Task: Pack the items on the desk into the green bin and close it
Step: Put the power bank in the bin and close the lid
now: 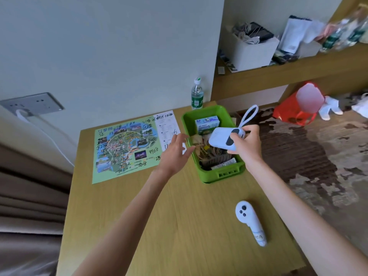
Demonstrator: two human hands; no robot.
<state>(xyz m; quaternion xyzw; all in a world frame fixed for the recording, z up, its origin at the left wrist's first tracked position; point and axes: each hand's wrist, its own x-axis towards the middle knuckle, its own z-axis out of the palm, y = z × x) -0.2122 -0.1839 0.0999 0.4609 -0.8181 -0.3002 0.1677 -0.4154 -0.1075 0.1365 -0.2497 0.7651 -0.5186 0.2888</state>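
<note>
Bearing handwritten "4968": map [123, 144] beside green bin [211, 176]

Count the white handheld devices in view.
2. One white device is in the right hand above the green bin; the second device lies on the desk, nearer the person. Bin clutter may hide more.

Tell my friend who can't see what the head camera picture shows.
The right hand grips a white gadget with a loop strap over the green bin, which holds a small box and other bits. The left hand hovers open beside the bin; a white controller and a map lie on the desk.
</note>
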